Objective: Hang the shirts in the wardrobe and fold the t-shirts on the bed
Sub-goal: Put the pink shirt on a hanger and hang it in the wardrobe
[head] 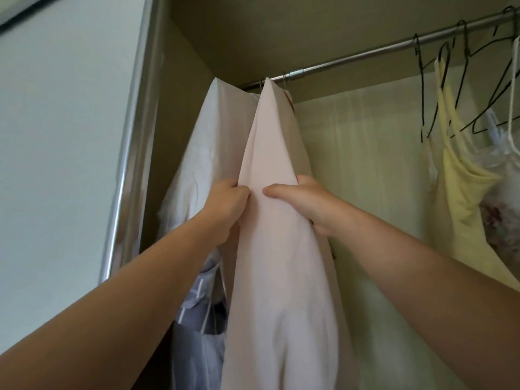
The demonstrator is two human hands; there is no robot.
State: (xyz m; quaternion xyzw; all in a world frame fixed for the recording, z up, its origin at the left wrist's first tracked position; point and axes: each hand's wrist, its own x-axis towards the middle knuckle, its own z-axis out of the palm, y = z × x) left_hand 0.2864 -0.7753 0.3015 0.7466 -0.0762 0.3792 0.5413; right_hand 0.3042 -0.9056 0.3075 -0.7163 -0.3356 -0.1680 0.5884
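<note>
A pale pink shirt (pixel 277 249) hangs from the metal rail (pixel 365 53) inside the wardrobe, seen edge-on. My left hand (pixel 225 204) pinches its left edge at chest height. My right hand (pixel 304 201) grips its right side, thumb on the front of the cloth. Just left of it hangs a white shirt (pixel 197 159), touching the pink one. Below the white shirt, a blue-grey striped garment (pixel 197 319) shows behind my left forearm.
The chrome door frame (pixel 126 164) of the wardrobe stands at the left. Several empty black wire hangers (pixel 439 80) hang on the rail at the right, with a yellow strappy top (pixel 461 198) and a flowered garment (pixel 501 215) beyond it.
</note>
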